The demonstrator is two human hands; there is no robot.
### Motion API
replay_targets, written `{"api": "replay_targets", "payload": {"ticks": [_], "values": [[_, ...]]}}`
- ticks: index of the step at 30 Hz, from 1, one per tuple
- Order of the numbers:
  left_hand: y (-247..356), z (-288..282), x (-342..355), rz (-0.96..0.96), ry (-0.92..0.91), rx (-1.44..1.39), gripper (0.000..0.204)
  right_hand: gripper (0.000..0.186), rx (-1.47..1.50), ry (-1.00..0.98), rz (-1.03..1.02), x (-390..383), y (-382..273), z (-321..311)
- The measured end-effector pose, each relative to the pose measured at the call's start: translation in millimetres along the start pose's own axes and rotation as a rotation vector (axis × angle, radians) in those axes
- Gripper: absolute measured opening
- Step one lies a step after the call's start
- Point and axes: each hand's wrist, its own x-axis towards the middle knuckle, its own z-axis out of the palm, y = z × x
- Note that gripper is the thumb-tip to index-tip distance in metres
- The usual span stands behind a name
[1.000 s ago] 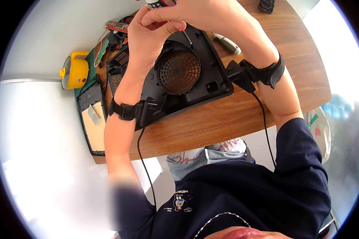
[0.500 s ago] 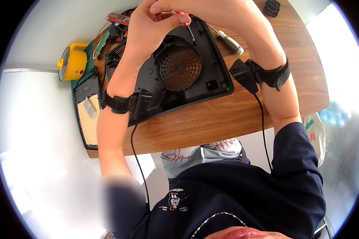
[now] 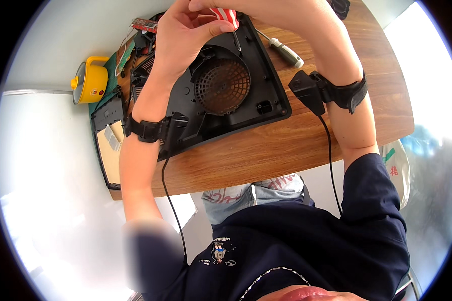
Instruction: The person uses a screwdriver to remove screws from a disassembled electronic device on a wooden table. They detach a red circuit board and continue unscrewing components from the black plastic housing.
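My left hand (image 3: 178,42) is closed round the red-and-white handle of a screwdriver (image 3: 225,16), with the thumb along its lower side. The metal shaft slants down over a large black plastic casing (image 3: 266,85), just above its round, dusty grille (image 3: 222,85). Whether the tip touches the casing I cannot tell. My right hand (image 3: 208,4) is mostly cut off by the top edge. Its visible fingers look curled against my left hand above the handle, and whatever they grip is hidden. Black straps with sensor boxes and cables sit on both forearms.
Right of the casing lies another screwdriver (image 3: 285,52) with a grey-and-white handle. Left are a circuit board (image 3: 144,24), a yellow pot (image 3: 96,83) and a black panel (image 3: 105,116). A black object (image 3: 340,8) lies on the wooden table (image 3: 236,153) at the far right.
The screwdriver has shifted slightly left and up in view with my left hand, and more of its red-and-white handle shows. My right hand has risen a little past the top edge.
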Motion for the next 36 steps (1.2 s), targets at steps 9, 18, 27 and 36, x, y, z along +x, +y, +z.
{"api": "replay_targets", "payload": {"ticks": [9,18,27,36], "values": [[-8.8,-9.5,-8.1,0.011,0.039,0.059,0.034,0.024,0.07,0.001,-0.174,-4.3,2.6,9.2],[-5.9,5.4,-6.6,-0.032,0.082,-0.003,0.035,0.022,-0.138,0.047,-0.082,-2.9,-6.8,9.6],[-13.9,1.1,-12.8,0.08,0.075,0.007,0.028,0.024,0.015,0.078,-0.092,-4.4,-10.3,7.2],[-9.0,13.2,-11.4,0.052,0.148,-0.014,0.034,0.025,-0.051,-0.016,-0.019,-1.5,-4.6,13.1]]}}
